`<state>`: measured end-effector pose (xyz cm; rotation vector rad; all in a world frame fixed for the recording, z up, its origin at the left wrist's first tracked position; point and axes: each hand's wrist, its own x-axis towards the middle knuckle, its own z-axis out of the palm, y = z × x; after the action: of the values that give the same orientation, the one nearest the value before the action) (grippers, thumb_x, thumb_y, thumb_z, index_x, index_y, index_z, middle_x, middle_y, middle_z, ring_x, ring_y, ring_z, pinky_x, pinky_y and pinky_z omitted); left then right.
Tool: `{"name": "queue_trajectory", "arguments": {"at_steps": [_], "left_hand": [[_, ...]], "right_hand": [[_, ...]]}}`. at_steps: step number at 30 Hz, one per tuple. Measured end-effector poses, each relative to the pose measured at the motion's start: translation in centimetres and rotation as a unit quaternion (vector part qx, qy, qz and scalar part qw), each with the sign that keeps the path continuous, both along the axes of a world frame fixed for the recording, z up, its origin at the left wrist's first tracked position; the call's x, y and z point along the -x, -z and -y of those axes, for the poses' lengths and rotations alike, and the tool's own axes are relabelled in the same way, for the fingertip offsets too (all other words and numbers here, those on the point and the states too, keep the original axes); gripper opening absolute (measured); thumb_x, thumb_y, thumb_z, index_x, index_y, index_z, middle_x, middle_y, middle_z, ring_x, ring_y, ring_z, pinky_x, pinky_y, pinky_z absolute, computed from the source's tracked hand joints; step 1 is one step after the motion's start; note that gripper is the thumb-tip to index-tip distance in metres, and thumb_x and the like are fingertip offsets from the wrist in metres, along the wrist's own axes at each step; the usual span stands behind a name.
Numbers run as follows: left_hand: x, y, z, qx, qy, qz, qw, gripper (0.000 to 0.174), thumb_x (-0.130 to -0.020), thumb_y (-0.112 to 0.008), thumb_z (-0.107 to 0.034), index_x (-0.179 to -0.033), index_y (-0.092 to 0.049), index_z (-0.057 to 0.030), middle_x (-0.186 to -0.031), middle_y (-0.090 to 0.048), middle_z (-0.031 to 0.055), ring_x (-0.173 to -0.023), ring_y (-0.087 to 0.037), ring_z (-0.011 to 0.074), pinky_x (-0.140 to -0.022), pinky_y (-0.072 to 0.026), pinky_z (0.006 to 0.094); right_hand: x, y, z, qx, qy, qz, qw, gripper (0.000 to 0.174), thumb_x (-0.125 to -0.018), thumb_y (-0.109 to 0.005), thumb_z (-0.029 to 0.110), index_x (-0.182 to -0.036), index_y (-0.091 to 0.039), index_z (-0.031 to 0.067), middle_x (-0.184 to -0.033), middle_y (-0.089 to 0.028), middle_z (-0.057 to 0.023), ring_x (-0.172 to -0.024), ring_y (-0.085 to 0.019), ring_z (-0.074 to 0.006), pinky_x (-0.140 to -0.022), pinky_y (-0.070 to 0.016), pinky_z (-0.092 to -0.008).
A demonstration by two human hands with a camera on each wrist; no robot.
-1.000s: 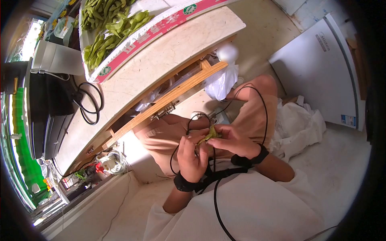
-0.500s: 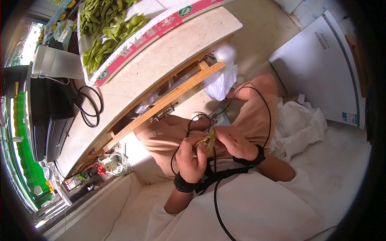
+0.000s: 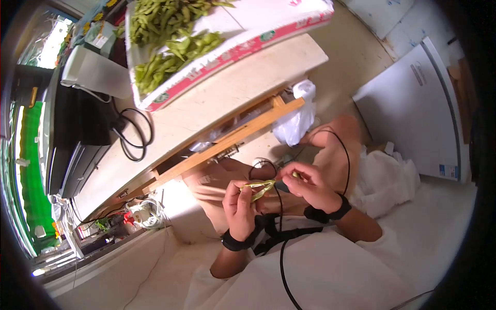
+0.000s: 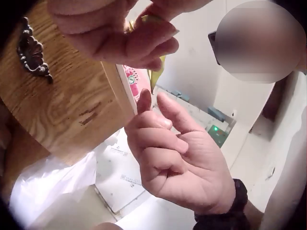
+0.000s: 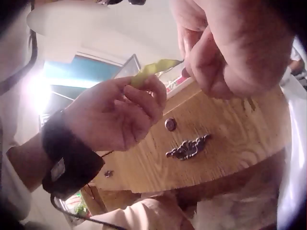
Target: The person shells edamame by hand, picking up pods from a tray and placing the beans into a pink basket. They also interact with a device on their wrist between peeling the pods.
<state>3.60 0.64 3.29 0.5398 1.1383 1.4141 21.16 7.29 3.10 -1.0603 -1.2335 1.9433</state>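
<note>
A split green soybean pod (image 3: 264,187) spans the gap between the hands, its two halves spread in a V. My left hand (image 3: 239,205) pinches one end of it between thumb and fingers. The right wrist view shows the pod (image 5: 156,69) from the side, its thin dark tip right at my right hand (image 5: 230,52). In the head view the right hand (image 3: 308,185) has curled fingers, with a small pale green piece (image 3: 295,175) at the fingertips. Its palm side shows in the left wrist view, where the remaining fingers (image 4: 163,165) fold inward.
Soybean pods (image 3: 170,51) lie in a white foam tray (image 3: 258,37) on the tabletop (image 3: 206,103). Below it a wooden drawer (image 3: 232,137) stands pulled out, with a white plastic bag (image 3: 295,126) beside it. A black cable (image 3: 282,258) runs past the hands. At right is a small fridge (image 3: 413,113).
The hands have moved apart, the right one up and away from the left. The pod is now spread wider between them. The head view has shifted, so the tray appears farther right.
</note>
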Motion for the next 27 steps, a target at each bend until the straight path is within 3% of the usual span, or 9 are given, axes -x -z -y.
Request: {"name": "queue_trajectory", "arguments": {"at_steps": [1,5,8,11,13,16,20,26,27], "left_hand": [[-0.2,-0.1,-0.2,0.016,-0.034,-0.002,0.999,0.012,-0.098,-0.043,-0.014,-0.095,-0.049,-0.0041,-0.079,-0.062,0.0097,-0.054,-0.049,0.0078,-0.048,-0.0383,0.0194],[0.5,-0.3,-0.1,0.016,-0.007,0.017,1.000,0.012,-0.098,-0.042,-0.014,-0.094,-0.049,-0.0043,-0.079,-0.062,0.0101,-0.054,-0.050,0.0092,-0.048,-0.0380,0.0198],[1.1,0.1,-0.5,-0.040,0.037,0.028,0.998,0.023,-0.099,-0.038,-0.020,-0.102,-0.050,-0.0013,-0.082,-0.062,0.0126,-0.060,-0.053,0.0118,-0.051,-0.0416,0.0216],[1.5,0.8,-0.7,-0.097,0.033,0.051,0.993,0.037,-0.099,-0.033,-0.029,-0.111,-0.048,0.0017,-0.085,-0.062,0.0148,-0.063,-0.054,0.0138,-0.053,-0.0430,0.0236],[1.6,1.1,-0.6,-0.099,0.022,0.047,0.994,0.042,-0.099,-0.032,-0.033,-0.112,-0.049,0.0034,-0.084,-0.062,0.0141,-0.062,-0.053,0.0128,-0.053,-0.0417,0.0227],[2.2,1.4,-0.1,-0.078,0.050,0.030,0.995,0.044,-0.099,-0.033,-0.035,-0.109,-0.052,0.0032,-0.080,-0.062,0.0120,-0.062,-0.052,0.0107,-0.052,-0.0400,0.0219],[2.6,2.2,0.3,-0.062,0.073,0.018,0.995,0.039,-0.099,-0.034,-0.032,-0.105,-0.056,0.0003,-0.080,-0.063,0.0068,-0.064,-0.051,0.0079,-0.057,-0.0386,0.0197],[3.6,2.6,0.6,-0.056,0.071,0.053,0.994,0.028,-0.099,-0.037,-0.019,-0.104,-0.057,-0.0005,-0.080,-0.063,0.0059,-0.065,-0.050,0.0075,-0.060,-0.0394,0.0200],[3.8,2.6,0.6,-0.052,0.064,0.035,0.996,0.028,-0.099,-0.038,-0.021,-0.103,-0.057,0.0002,-0.078,-0.062,0.0077,-0.061,-0.050,0.0084,-0.056,-0.0377,0.0203]], "right_hand": [[0.1,-0.3,0.0,-0.010,0.008,-0.006,1.000,0.015,-0.091,-0.059,0.015,-0.096,-0.061,0.0008,-0.080,-0.055,0.0049,-0.068,-0.044,0.0006,-0.058,-0.0353,-0.0163],[1.1,-0.9,-0.6,-0.204,0.004,0.068,0.977,0.011,-0.083,-0.067,0.006,-0.092,-0.063,0.0013,-0.066,-0.054,0.0018,-0.060,-0.046,-0.0026,-0.051,-0.0369,-0.0191],[1.2,-3.1,-2.0,-0.269,-0.021,0.074,0.960,0.008,-0.084,-0.066,0.006,-0.089,-0.062,0.0013,-0.067,-0.054,0.0013,-0.061,-0.047,-0.0025,-0.051,-0.0367,-0.0193],[1.2,-6.4,-4.8,-0.320,0.028,0.102,0.941,0.006,-0.085,-0.064,0.006,-0.087,-0.062,0.0013,-0.069,-0.055,0.0018,-0.060,-0.045,-0.0020,-0.052,-0.0365,-0.0191],[1.6,-9.7,-7.1,-0.260,0.083,0.117,0.955,0.008,-0.086,-0.064,0.009,-0.087,-0.062,0.0015,-0.071,-0.055,0.0038,-0.063,-0.044,-0.0012,-0.054,-0.0360,-0.0187],[2.4,-11.8,-12.6,-0.394,0.123,0.150,0.898,0.010,-0.086,-0.063,0.010,-0.085,-0.061,0.0009,-0.067,-0.048,0.0058,-0.062,-0.039,-0.0016,-0.054,-0.0336,-0.0193],[4.6,-13.5,-18.7,-0.468,0.151,0.151,0.857,0.011,-0.085,-0.063,0.010,-0.085,-0.062,-0.0005,-0.068,-0.051,0.0047,-0.064,-0.043,-0.0026,-0.056,-0.0363,-0.0200],[5.8,-12.7,-23.4,-0.441,0.122,0.161,0.875,0.013,-0.083,-0.064,0.012,-0.085,-0.064,-0.0012,-0.074,-0.063,-0.0029,-0.068,-0.056,-0.0086,-0.063,-0.0447,-0.0259],[5.4,-12.9,-23.5,-0.477,0.076,0.258,0.837,0.015,-0.081,-0.065,0.014,-0.083,-0.065,-0.0005,-0.073,-0.064,-0.0069,-0.068,-0.059,-0.0134,-0.063,-0.0459,-0.0284]]}}
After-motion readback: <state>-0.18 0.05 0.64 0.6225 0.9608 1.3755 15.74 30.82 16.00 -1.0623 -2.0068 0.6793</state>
